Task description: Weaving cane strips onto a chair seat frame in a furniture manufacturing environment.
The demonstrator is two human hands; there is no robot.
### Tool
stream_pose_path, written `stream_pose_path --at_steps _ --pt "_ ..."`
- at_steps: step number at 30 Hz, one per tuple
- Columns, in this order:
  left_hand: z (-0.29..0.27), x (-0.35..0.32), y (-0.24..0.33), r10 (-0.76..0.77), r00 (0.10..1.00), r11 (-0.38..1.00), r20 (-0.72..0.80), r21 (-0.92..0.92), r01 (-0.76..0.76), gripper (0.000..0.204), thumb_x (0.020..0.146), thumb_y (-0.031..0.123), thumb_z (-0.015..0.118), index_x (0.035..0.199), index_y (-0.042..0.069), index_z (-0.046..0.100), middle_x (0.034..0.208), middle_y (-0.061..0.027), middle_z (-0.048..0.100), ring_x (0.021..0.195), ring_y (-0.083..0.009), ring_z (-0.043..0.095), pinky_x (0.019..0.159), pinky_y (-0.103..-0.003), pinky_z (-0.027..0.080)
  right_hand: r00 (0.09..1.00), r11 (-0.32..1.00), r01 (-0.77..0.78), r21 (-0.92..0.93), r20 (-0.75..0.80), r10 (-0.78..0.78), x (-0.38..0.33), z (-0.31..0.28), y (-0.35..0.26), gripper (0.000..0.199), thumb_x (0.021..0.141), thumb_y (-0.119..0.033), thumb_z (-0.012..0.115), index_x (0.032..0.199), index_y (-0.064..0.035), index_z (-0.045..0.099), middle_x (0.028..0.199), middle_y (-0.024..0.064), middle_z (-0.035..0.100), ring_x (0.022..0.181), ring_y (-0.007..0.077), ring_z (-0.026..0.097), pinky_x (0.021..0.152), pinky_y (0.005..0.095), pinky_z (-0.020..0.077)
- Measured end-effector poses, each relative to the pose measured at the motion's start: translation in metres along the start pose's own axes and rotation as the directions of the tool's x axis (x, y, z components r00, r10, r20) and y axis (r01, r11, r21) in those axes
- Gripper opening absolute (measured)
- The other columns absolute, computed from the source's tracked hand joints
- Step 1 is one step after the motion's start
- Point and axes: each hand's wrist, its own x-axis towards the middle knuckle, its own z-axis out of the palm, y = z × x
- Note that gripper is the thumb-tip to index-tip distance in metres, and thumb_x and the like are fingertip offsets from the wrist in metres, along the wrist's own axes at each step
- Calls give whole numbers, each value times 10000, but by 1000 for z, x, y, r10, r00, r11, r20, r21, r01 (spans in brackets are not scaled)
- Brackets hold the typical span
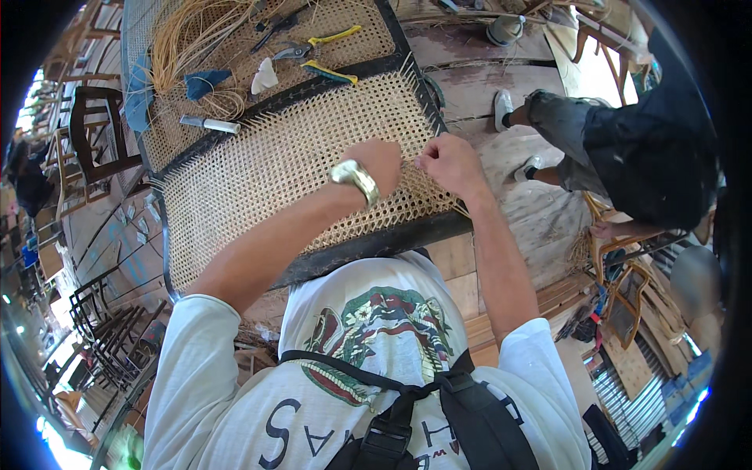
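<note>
A woven cane panel (pixel 235 204) in a black wooden frame (pixel 376 237) lies in front of me, with loose cane ends sticking out along its right and far edges. Over the panel's right part, my left hand (pixel 376 163) is closed, its fingertips mostly hidden behind the hand; a shiny gold band (pixel 356 180) circles that wrist. Close beside it on the right, my right hand (pixel 453 163) has its fingers curled in a pinch against the weave. Whatever thin strand may lie between the fingers is too small to make out.
On the far panel lie a bundle of cane strands (pixel 168 47), yellow-handled pliers (pixel 313 45), blue cloth scraps (pixel 206 83), and a knife-like tool (pixel 210 124). Another person (pixel 627 141) stands at right. Wooden chairs (pixel 98 133) stand at left; a metal cup (pixel 505 30) sits beyond.
</note>
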Motion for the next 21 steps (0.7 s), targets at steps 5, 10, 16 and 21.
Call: stream_pose_path --at_steps 5,10,16,21 --pt "-4 9 -5 -12 999 1000 50 -7 12 235 912 220 559 946 57 724 898 -210 715 820 -367 700 744 -475 550 999 999 40 -1 -33 -40 -10 3 -13 138 773 -230 721 822 -101 723 975 116 663 936 332 648 785 445 514" --pt "-11 39 -26 -10 936 956 353 -271 112 561 853 604 618 844 53 724 821 -152 724 765 -276 699 708 -408 540 987 980 90 -178 -116 -112 -14 6 -18 116 772 -180 683 842 -101 730 1027 117 632 1013 354 597 860 490 474" --pt "-30 36 -40 49 985 995 163 76 -62 488 897 554 591 842 81 698 810 -120 715 736 -254 684 673 -425 532 976 976 14 -219 -207 -61 -19 13 -24 124 781 -149 647 827 -77 736 1058 144 621 1032 378 568 899 508 449" --pt "-106 22 -111 -45 999 974 4 222 43 487 919 537 552 832 78 689 827 -97 703 736 -214 670 614 -395 505 989 990 129 57 -81 -124 -15 -27 -16 201 843 -208 685 918 -24 712 1032 111 676 997 275 621 877 390 475"
